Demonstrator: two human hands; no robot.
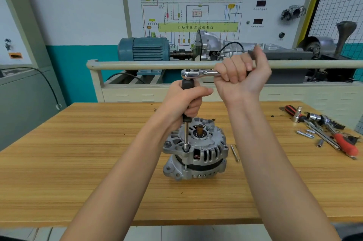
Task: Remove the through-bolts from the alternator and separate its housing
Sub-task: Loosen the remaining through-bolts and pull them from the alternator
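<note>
Head view: the alternator (194, 152) stands shaft-up on the wooden table (78, 162). The left hand (185, 101) grips the black extension (186, 121), its socket seated on a bolt (185, 150) at the housing's edge. The right hand (239, 72) is curled round the ratchet (198, 73) handle (held level). Loose bolts (234, 153) lie just beside the alternator.

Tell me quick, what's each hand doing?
Left hand: grips the black extension-bar handle standing on the alternator.
Right hand: grips the ratchet handle.
</note>
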